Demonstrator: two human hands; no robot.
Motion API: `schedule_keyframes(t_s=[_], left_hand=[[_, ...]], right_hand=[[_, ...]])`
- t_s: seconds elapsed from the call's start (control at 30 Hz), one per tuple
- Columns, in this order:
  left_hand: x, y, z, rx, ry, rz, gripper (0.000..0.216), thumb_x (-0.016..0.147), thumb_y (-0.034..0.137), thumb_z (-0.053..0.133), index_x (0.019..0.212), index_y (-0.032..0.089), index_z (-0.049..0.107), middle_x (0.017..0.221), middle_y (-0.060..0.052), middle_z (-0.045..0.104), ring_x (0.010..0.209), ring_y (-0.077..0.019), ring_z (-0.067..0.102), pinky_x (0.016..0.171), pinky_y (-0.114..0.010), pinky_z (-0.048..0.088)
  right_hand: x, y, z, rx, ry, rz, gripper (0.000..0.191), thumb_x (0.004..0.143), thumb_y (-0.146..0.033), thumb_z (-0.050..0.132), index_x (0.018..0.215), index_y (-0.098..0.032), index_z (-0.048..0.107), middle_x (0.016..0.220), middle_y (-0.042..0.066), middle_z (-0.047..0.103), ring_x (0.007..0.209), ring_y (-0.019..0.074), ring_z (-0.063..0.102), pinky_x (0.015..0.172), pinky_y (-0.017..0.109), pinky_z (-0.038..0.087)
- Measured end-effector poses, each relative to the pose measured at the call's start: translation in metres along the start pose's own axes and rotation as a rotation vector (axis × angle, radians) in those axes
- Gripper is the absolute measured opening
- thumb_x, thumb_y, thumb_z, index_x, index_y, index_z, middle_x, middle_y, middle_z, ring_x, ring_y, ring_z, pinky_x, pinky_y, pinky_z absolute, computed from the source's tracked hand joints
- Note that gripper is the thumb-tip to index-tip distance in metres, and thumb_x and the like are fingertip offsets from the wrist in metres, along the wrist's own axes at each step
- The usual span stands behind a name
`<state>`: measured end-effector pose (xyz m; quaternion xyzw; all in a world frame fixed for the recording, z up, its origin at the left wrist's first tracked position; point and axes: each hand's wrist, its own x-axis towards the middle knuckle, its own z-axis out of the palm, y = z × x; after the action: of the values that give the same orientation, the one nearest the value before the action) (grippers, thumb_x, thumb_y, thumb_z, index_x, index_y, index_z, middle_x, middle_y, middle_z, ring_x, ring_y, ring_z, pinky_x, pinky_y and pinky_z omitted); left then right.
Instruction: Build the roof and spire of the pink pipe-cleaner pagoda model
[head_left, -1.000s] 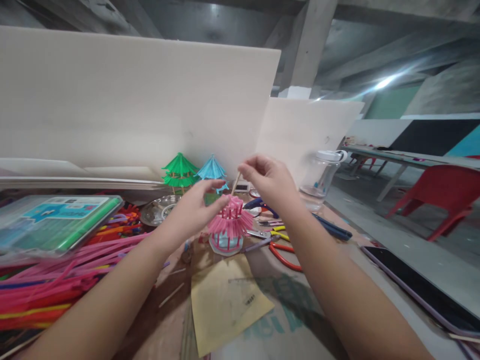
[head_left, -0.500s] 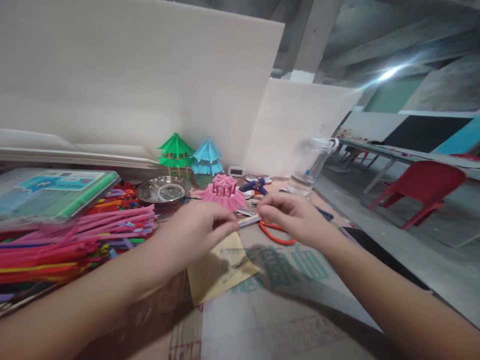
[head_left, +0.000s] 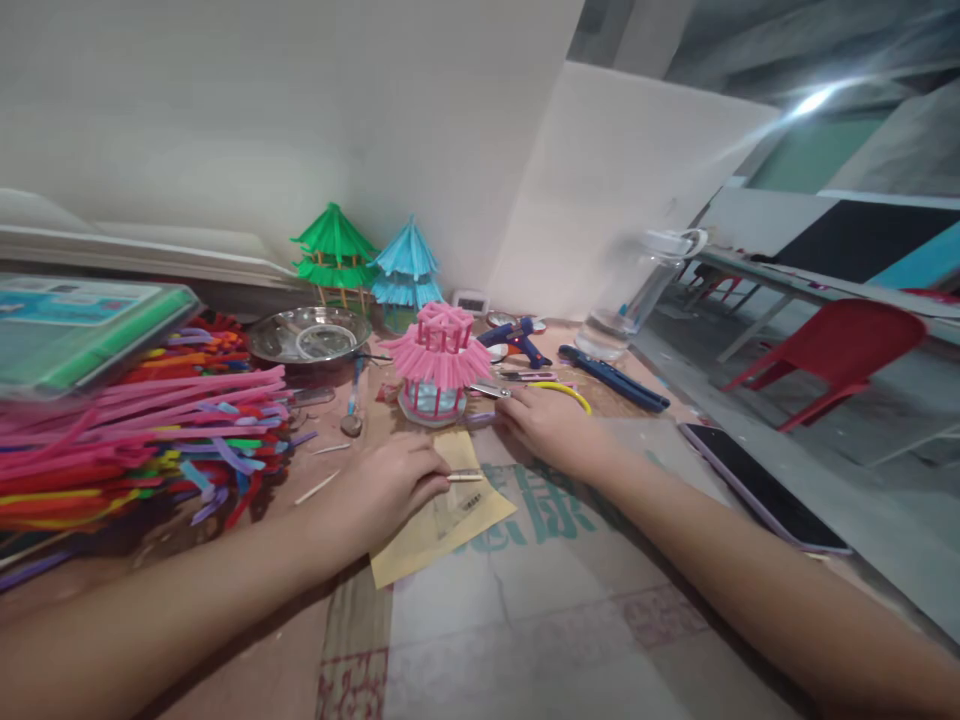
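Note:
My left hand (head_left: 397,490) pinches a thin pale stick (head_left: 466,477), holding its free end above a yellow paper sheet (head_left: 427,545). Farther back, my right hand (head_left: 551,425) is closed over the scissors (head_left: 491,390). Their metal blades point left from under my fingers, and a yellow handle loop shows behind the hand; the grip itself is partly hidden. A short purple strip (head_left: 481,419) lies by my right fingertips. Just beyond the hands stands a small pink pavilion model (head_left: 439,355) with a two-tier fringed roof.
Green (head_left: 334,245) and blue (head_left: 409,260) pavilion models stand behind. Left are a metal dish (head_left: 266,350), a heap of pipe cleaners (head_left: 150,430) and a plastic case (head_left: 82,335). A glue gun (head_left: 517,340), dark blue pliers-like tool (head_left: 615,380), water bottle (head_left: 630,295) and phone (head_left: 761,490) lie right.
The hands have parted. My right hand has moved down onto the scissors, and my left has lowered toward the yellow paper with a stick. The view has shifted, uncovering the pink model.

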<state>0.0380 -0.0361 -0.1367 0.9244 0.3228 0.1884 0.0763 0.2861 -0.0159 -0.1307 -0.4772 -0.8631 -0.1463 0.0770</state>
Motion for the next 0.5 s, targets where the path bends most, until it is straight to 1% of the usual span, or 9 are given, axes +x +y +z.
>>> schedule_keyframes(t_s=[0.07, 0.13, 0.17, 0.23, 0.27, 0.33, 0.37, 0.43, 0.5], left_hand=[[0.000, -0.001, 0.003, -0.011, 0.012, 0.017, 0.014, 0.091, 0.022, 0.058, 0.086, 0.017, 0.070, 0.082, -0.004, 0.069, 0.077, -0.0170, 0.063, 0.070, -0.027, 0.049], [0.000, -0.002, 0.005, -0.008, 0.036, 0.049, 0.014, 0.090, 0.021, 0.058, 0.086, 0.016, 0.070, 0.082, -0.004, 0.069, 0.077, -0.0174, 0.063, 0.070, -0.028, 0.049], [0.000, -0.002, 0.006, -0.003, 0.047, 0.065, 0.013, 0.090, 0.021, 0.059, 0.086, 0.016, 0.070, 0.083, -0.005, 0.068, 0.078, -0.0178, 0.063, 0.070, -0.028, 0.049], [0.001, -0.002, 0.006, 0.001, 0.055, 0.079, 0.013, 0.090, 0.022, 0.059, 0.087, 0.015, 0.070, 0.082, -0.005, 0.068, 0.078, -0.0181, 0.063, 0.070, -0.029, 0.049], [0.001, -0.001, 0.005, -0.006, 0.051, 0.072, 0.014, 0.090, 0.022, 0.059, 0.086, 0.016, 0.070, 0.082, -0.005, 0.068, 0.078, -0.0181, 0.062, 0.070, -0.029, 0.048], [0.001, 0.000, 0.004, -0.038, 0.034, 0.042, 0.015, 0.090, 0.022, 0.058, 0.084, 0.016, 0.070, 0.081, -0.004, 0.067, 0.078, -0.0178, 0.062, 0.070, -0.028, 0.048], [0.001, 0.000, 0.004, -0.060, 0.027, 0.025, 0.014, 0.090, 0.021, 0.058, 0.083, 0.017, 0.070, 0.080, -0.004, 0.067, 0.078, -0.0176, 0.062, 0.070, -0.028, 0.048], [0.000, 0.001, 0.003, -0.105, 0.018, 0.000, 0.011, 0.088, 0.017, 0.059, 0.085, 0.017, 0.070, 0.082, -0.003, 0.068, 0.079, -0.0172, 0.062, 0.072, -0.028, 0.048], [0.000, 0.002, 0.003, -0.147, 0.020, -0.013, 0.011, 0.086, 0.015, 0.060, 0.088, 0.018, 0.070, 0.085, -0.003, 0.068, 0.082, -0.0171, 0.063, 0.074, -0.028, 0.048]], right_hand=[[-0.009, 0.000, -0.004, 0.050, 0.037, -0.028, 0.017, 0.088, -0.014, 0.045, 0.086, -0.014, 0.061, 0.079, 0.011, 0.066, 0.075, 0.0192, 0.057, 0.066, 0.028, 0.037], [-0.019, -0.005, -0.011, 0.196, 0.151, -0.049, 0.013, 0.086, -0.015, 0.045, 0.078, -0.017, 0.055, 0.070, 0.005, 0.061, 0.065, 0.0165, 0.053, 0.061, 0.027, 0.036], [-0.024, -0.009, -0.015, 0.307, 0.233, -0.045, 0.011, 0.084, -0.016, 0.047, 0.075, -0.019, 0.052, 0.066, 0.003, 0.058, 0.061, 0.0151, 0.051, 0.058, 0.026, 0.035], [-0.031, -0.022, -0.021, 0.481, 0.323, 0.001, 0.006, 0.085, -0.020, 0.047, 0.079, -0.020, 0.049, 0.067, 0.001, 0.057, 0.059, 0.0137, 0.052, 0.056, 0.025, 0.037], [-0.033, -0.029, -0.024, 0.626, 0.325, 0.015, 0.005, 0.086, -0.020, 0.046, 0.085, -0.019, 0.051, 0.071, 0.001, 0.058, 0.062, 0.0137, 0.055, 0.057, 0.024, 0.039], [-0.034, -0.044, -0.026, 0.931, 0.268, 0.044, 0.016, 0.089, -0.021, 0.041, 0.099, -0.019, 0.053, 0.080, 0.003, 0.063, 0.069, 0.0142, 0.061, 0.061, 0.025, 0.045], [-0.033, -0.051, -0.026, 1.053, 0.239, 0.078, 0.018, 0.090, -0.021, 0.041, 0.102, -0.019, 0.054, 0.083, 0.003, 0.065, 0.072, 0.0143, 0.062, 0.062, 0.025, 0.047], [-0.030, -0.061, -0.022, 1.168, 0.216, 0.176, 0.014, 0.089, -0.024, 0.046, 0.099, -0.019, 0.056, 0.083, 0.003, 0.065, 0.073, 0.0138, 0.062, 0.062, 0.025, 0.047], [-0.028, -0.067, -0.016, 1.198, 0.232, 0.268, 0.010, 0.087, -0.026, 0.051, 0.093, -0.019, 0.056, 0.080, 0.001, 0.062, 0.069, 0.0126, 0.060, 0.060, 0.024, 0.046]])
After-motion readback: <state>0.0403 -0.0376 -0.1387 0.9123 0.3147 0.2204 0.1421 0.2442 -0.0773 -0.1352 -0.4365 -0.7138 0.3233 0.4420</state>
